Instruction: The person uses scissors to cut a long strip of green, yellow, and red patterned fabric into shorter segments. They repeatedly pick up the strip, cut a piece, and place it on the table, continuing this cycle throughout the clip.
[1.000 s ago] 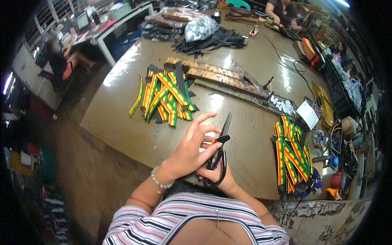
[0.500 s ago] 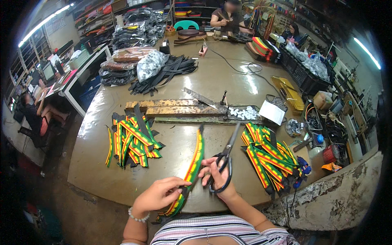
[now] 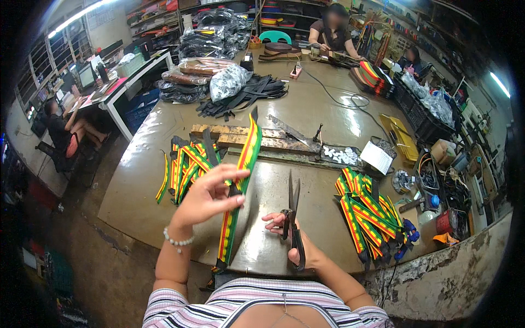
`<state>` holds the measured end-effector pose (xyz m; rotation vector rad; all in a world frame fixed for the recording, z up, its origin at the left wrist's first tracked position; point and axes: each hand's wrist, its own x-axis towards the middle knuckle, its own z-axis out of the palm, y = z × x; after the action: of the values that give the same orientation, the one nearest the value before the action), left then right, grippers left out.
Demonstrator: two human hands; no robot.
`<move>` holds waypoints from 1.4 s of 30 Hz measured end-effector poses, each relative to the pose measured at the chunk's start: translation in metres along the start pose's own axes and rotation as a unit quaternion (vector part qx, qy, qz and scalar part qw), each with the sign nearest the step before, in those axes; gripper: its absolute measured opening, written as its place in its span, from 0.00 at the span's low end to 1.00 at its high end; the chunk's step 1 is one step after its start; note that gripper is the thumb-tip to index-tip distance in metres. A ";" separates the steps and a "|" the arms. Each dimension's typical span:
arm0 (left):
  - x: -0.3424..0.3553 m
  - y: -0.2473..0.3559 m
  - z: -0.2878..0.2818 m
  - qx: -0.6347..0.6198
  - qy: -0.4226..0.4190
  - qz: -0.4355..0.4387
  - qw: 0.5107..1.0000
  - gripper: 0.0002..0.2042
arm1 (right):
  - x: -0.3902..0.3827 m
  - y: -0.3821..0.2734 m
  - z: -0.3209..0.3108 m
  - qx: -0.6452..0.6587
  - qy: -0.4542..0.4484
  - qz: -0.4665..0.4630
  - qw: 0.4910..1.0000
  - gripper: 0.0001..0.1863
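My left hand (image 3: 205, 199) pinches a green, yellow and red patterned strap (image 3: 251, 146) near its middle. The strap stands nearly upright, its dark upper tip above the table and its lower end near my lap. In my right hand (image 3: 310, 249) are black-handled scissors (image 3: 294, 205), blades pointing away from me and slightly apart. They are to the right of the strap, not touching it. Beyond my left hand lies a pile of similar straps (image 3: 178, 167), partly hidden by it. Another strap pile (image 3: 363, 213) lies to the right of the scissors.
A worn wooden block (image 3: 257, 140) with a metal blade spans the table's middle, beside small white pieces (image 3: 340, 154) and a paper sheet (image 3: 376, 159). Black straps (image 3: 246, 95) and bagged bundles stand far left. A black crate (image 3: 424, 104) is far right. Other people sit around.
My left hand has risen with the strap, moving it away from the scissors. The scissors have turned more upright, their blades now slightly parted. The whole view has shifted a little.
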<state>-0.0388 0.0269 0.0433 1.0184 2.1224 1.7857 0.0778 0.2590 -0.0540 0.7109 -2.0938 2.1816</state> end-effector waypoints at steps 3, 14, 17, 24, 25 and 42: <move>0.022 0.011 -0.008 -0.012 -0.025 0.045 0.999 0.23 | -0.004 -0.008 -0.009 -0.043 -0.013 0.151 0.988 0.50; 0.037 0.011 0.014 -0.080 -0.093 -0.022 0.992 0.28 | 0.002 -0.033 -0.033 0.003 -0.098 0.148 0.984 0.39; 0.035 0.004 0.019 -0.073 -0.107 -0.083 0.988 0.30 | 0.005 -0.036 -0.034 -0.062 -0.111 0.191 0.973 0.55; 0.033 -0.007 0.029 -0.090 -0.088 -0.076 0.989 0.30 | 0.004 -0.038 -0.029 -0.030 -0.096 0.226 0.969 0.52; 0.034 -0.009 0.029 -0.104 -0.086 -0.074 0.988 0.30 | 0.004 -0.038 -0.028 -0.064 -0.087 0.223 0.969 0.51; 0.033 -0.015 0.032 -0.108 -0.110 -0.101 0.983 0.30 | -0.004 -0.035 -0.026 -0.083 -0.027 0.246 0.965 0.41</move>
<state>-0.0522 0.0715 0.0305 0.8671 1.7873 1.6767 0.0848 0.2881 -0.0222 0.2552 -2.6747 2.1680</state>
